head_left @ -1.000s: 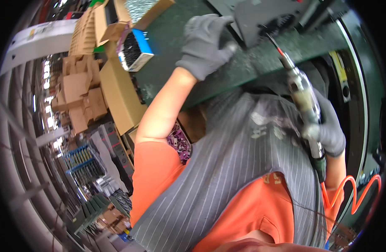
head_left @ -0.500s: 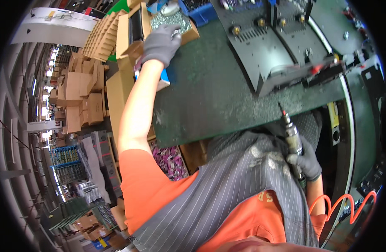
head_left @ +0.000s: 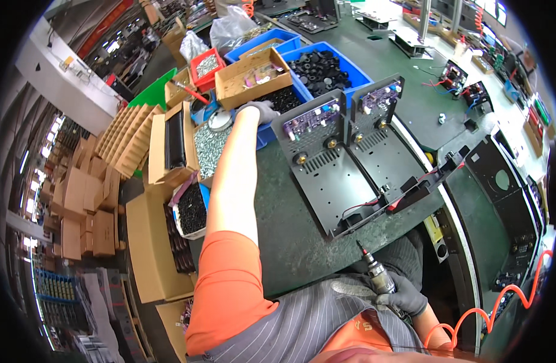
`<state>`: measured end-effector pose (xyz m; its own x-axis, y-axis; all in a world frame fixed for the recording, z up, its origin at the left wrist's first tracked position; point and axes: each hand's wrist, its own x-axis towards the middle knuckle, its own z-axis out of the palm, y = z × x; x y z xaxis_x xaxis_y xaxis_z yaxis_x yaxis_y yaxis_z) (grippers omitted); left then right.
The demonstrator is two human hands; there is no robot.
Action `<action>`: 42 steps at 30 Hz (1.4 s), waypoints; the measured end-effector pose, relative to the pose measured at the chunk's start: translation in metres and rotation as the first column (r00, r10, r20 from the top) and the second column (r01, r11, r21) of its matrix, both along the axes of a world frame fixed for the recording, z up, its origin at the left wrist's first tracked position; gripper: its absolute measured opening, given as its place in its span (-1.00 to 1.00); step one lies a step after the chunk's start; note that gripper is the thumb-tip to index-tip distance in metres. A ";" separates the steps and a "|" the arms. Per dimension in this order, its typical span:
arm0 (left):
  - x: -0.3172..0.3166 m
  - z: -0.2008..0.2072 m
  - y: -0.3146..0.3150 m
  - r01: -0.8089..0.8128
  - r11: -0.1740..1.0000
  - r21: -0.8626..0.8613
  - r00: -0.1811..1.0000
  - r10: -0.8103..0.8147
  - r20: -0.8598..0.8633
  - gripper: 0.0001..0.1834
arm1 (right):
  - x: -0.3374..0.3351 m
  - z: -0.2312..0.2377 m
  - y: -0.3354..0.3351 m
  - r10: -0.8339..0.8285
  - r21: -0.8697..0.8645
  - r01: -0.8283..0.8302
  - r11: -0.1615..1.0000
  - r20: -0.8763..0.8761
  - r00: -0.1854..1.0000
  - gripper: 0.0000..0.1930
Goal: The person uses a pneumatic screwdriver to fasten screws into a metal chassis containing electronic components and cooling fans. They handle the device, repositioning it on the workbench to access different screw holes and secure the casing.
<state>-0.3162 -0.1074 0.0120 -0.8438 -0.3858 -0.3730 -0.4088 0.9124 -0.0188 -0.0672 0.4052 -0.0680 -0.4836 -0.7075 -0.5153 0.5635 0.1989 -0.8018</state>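
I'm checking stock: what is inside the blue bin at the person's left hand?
Small black parts show inside the blue bin. Whatever lies behind the left hand or beneath the top layer is covered and cannot be seen.

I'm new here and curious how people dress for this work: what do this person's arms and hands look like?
The left hand and right hand wear grey gloves ending at the wrist; no markings show on them. The left arm has a short orange sleeve and is bare below it.
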 end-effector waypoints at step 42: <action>0.263 -0.025 -0.005 0.075 0.996 0.038 0.947 -0.059 -0.314 -0.66 | 0.003 -0.014 -0.005 -0.060 0.011 0.060 0.998 0.025 0.998 -0.18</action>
